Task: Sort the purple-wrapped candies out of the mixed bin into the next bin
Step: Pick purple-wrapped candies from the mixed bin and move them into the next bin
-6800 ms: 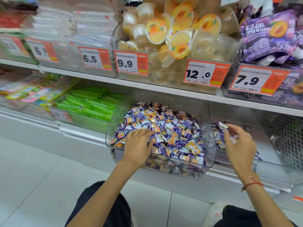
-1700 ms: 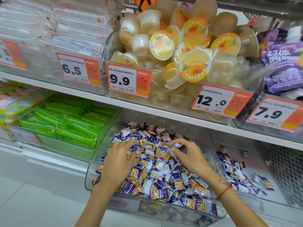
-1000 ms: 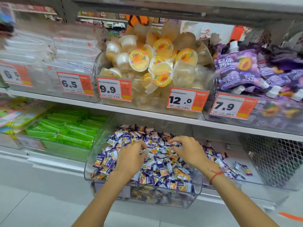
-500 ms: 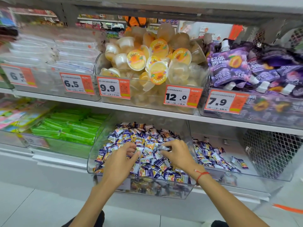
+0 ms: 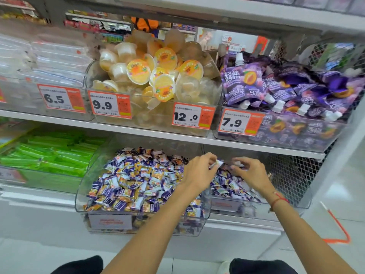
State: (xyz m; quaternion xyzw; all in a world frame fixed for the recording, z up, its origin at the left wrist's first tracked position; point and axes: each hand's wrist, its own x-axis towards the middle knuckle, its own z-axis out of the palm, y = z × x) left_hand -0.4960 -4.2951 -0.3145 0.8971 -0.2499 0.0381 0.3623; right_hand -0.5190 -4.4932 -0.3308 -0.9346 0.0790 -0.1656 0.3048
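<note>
left hand [image 5: 197, 175]: reaches across the divider wall, fingers curled, grip pinching a small pale-and-purple wrapped candy [image 5: 215, 164] at the fingertips; held over the neighbouring bin, likely so it can fall straight in.
right hand [image 5: 250, 173]: over the same bin, fingers curled around something small and pale near the tips; looks like another candy but too blurred to be sure. Thin red string bracelet [image 5: 278, 200] on the wrist.
mixed bin [image 5: 83, 202]: clear plastic scoop-front bin on the lower shelf, piled high with purple and orange-yellow wrapped candies [image 5: 138, 180]; plenty of purple still in there, so sorting looks far from done.
next bin [image 5: 227, 206]: clear bin just right of the mixed one, walls touching; holds a shallow layer of mostly purple-wrapped candies [image 5: 227, 184].
step: judged as the drop-off, both hands at the target bin.
risk: light wrappers may flutter back over the low divider.
around: green flat packets [image 5: 53, 155] in the bin to the left; jelly cups [image 5: 156, 76] and purple drink pouches [image 5: 286, 88] on the shelf above, orange price tags [image 5: 110, 104] in front.
</note>
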